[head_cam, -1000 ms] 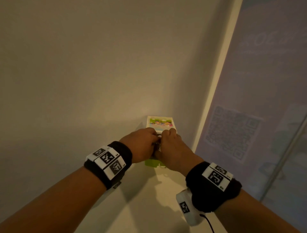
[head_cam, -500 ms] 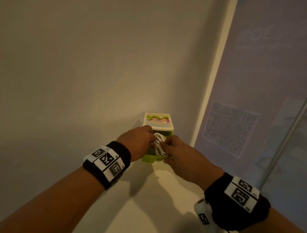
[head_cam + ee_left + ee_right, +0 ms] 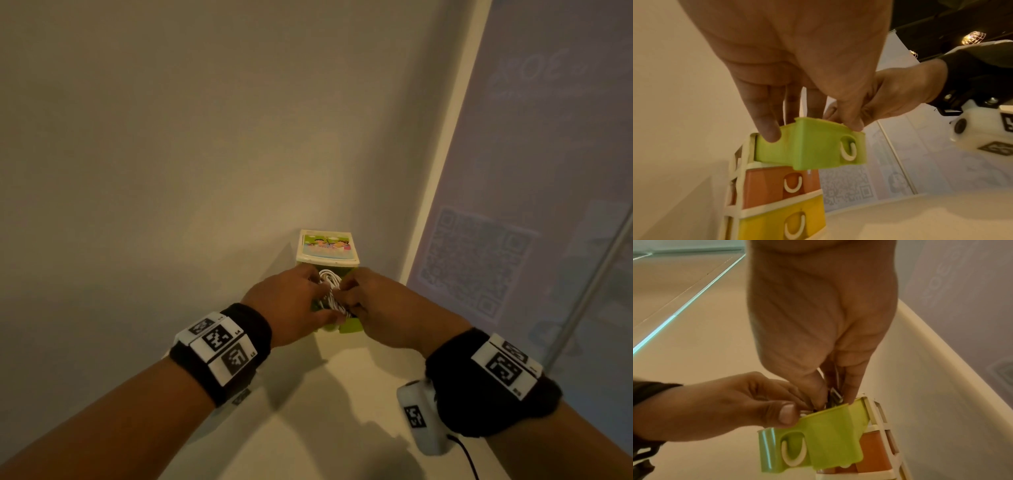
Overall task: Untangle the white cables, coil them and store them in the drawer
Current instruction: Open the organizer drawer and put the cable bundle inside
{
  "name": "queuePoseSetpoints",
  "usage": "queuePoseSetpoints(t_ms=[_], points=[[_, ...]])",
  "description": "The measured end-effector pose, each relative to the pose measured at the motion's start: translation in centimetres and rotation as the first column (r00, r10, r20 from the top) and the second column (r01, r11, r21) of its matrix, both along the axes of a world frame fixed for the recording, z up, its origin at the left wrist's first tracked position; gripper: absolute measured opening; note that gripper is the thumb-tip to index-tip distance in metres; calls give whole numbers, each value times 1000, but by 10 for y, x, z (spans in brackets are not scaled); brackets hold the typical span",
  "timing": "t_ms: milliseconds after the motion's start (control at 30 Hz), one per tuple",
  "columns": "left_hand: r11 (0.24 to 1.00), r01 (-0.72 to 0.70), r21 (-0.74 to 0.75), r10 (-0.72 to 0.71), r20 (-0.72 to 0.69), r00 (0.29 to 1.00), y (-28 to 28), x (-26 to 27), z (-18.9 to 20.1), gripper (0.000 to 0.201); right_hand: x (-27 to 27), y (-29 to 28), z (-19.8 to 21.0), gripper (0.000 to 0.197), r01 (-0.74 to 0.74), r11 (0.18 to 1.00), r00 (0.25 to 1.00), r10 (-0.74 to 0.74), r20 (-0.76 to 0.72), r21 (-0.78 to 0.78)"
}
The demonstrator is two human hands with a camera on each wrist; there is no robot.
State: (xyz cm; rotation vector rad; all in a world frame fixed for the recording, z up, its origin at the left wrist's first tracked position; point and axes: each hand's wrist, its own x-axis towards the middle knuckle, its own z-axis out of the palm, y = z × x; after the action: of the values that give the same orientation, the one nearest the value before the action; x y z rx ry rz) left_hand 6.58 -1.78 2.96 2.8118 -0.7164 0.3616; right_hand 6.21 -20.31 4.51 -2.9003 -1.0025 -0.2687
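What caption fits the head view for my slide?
Both hands, left hand and right hand, tuck the coiled white cables into the open green drawer of a small drawer unit.

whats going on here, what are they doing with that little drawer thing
A person is packing white cables into the green top drawer of a small drawer unit standing in a corner. The drawer is pulled out; the orange drawer and yellow drawer below it are closed. The left hand and the right hand both have their fingers down in the drawer on the bundle. The cables sit in the drawer but heap above its rim, and the drawer is not yet pushed in.
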Motion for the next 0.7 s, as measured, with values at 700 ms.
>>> queuePoseSetpoints(t_ms=[700], points=[[996,-50,74,50,-2,999,-8,10,3,34,-8,-10,-33,45,55,999,992,-55,113,3]])
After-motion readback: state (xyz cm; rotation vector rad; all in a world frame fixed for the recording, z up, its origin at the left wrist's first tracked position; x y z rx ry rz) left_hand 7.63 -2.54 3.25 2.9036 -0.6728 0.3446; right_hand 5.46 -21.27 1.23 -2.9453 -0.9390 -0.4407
